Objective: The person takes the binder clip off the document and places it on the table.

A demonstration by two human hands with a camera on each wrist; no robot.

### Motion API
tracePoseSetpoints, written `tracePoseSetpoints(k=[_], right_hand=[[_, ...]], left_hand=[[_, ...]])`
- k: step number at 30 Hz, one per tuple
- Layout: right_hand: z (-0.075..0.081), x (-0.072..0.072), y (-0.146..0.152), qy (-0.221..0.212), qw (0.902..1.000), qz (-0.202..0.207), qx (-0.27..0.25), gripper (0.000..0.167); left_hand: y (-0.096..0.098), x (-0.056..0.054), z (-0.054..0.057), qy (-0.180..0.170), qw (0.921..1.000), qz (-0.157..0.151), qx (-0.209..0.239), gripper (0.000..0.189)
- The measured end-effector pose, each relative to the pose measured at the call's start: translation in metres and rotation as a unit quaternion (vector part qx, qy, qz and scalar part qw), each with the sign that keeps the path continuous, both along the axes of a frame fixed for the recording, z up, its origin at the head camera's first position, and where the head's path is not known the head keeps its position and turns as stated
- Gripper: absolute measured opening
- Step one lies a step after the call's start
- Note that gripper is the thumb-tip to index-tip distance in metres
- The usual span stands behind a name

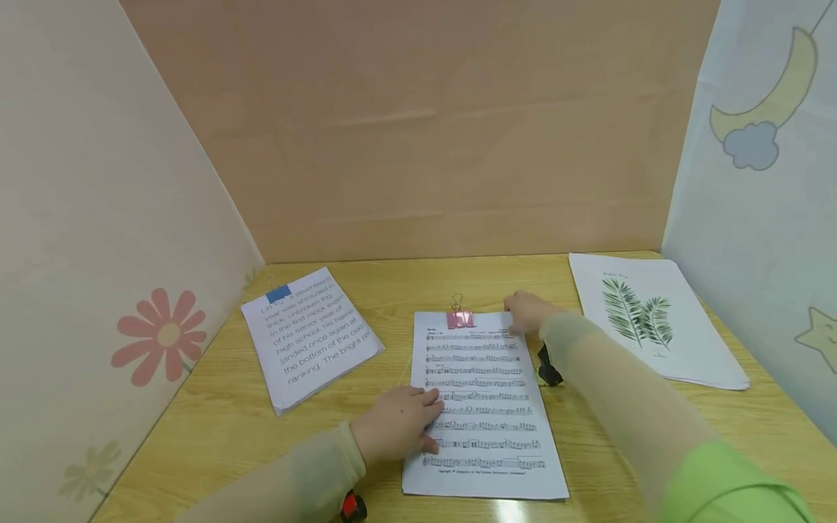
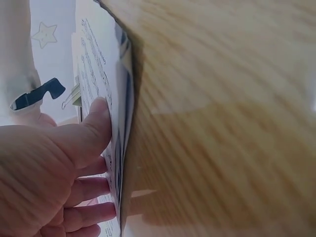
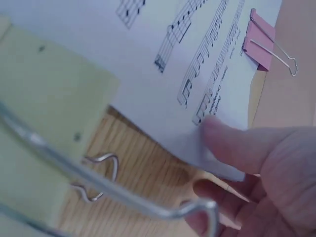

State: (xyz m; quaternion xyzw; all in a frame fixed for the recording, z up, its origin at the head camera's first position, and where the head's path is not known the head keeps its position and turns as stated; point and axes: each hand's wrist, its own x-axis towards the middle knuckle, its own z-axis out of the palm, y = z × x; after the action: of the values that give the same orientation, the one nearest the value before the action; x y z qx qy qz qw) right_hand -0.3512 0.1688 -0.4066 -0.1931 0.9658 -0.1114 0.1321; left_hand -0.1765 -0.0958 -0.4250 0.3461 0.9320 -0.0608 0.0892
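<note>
A stack of sheet music lies in the middle of the table, with a pink binder clip on its top edge. My left hand rests on the left edge, fingers extended and touching the paper. At the top right corner, my right hand pinches the sheet music, thumb above and fingers beneath. A yellow-green binder clip with wire handles sits at the right edge, large in the right wrist view. In the head view the right wrist's black band partly hides it.
Printed text pages with a blue binder clip lie to the left. Pages with a palm-leaf picture lie at the right. A brown wall stands behind the wooden table, with pale decorated walls on both sides.
</note>
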Motion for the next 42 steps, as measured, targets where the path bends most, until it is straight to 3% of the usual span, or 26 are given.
tracePoseSetpoints(k=[3, 7, 12, 16, 19, 22, 25, 28, 37, 42], right_hand=[[-0.002, -0.003, 0.004, 0.001, 0.9993, -0.006, -0.036, 0.017], [-0.004, -0.006, 0.009, -0.015, 0.9949, -0.025, -0.097, 0.019], [0.003, 0.001, 0.014, -0.051, 0.9804, -0.05, -0.184, 0.024], [0.012, 0.009, 0.015, -0.066, 0.9686, -0.051, -0.234, 0.024], [0.016, 0.014, 0.015, -0.074, 0.9613, -0.054, -0.26, 0.024], [0.017, 0.017, 0.016, -0.074, 0.9552, -0.054, -0.281, 0.023], [0.016, 0.019, 0.019, -0.071, 0.9502, -0.051, -0.299, 0.024], [0.016, 0.021, 0.021, -0.068, 0.9466, -0.052, -0.311, 0.025], [0.019, 0.029, 0.025, -0.061, 0.9352, -0.072, -0.341, 0.028], [0.024, 0.035, 0.027, -0.06, 0.9298, -0.074, -0.356, 0.03]], left_hand=[[0.0, -0.001, 0.0, -0.001, 0.9999, -0.001, 0.014, 0.069], [-0.001, -0.006, 0.0, -0.004, 0.9994, -0.007, 0.033, 0.063], [-0.003, -0.017, 0.004, -0.019, 0.9973, -0.008, 0.07, 0.044], [-0.005, -0.027, 0.01, -0.042, 0.9922, 0.021, 0.116, 0.038], [-0.007, -0.037, 0.015, -0.059, 0.9809, 0.064, 0.174, 0.04], [-0.009, -0.048, 0.02, -0.071, 0.9593, 0.119, 0.246, 0.041], [-0.01, -0.06, 0.026, -0.064, 0.9374, 0.166, 0.299, 0.043], [-0.009, -0.07, 0.032, -0.048, 0.9244, 0.196, 0.324, 0.046], [0.0, -0.1, 0.05, -0.049, 0.9014, 0.224, 0.367, 0.056], [0.004, -0.114, 0.063, -0.062, 0.8987, 0.233, 0.367, 0.062]])
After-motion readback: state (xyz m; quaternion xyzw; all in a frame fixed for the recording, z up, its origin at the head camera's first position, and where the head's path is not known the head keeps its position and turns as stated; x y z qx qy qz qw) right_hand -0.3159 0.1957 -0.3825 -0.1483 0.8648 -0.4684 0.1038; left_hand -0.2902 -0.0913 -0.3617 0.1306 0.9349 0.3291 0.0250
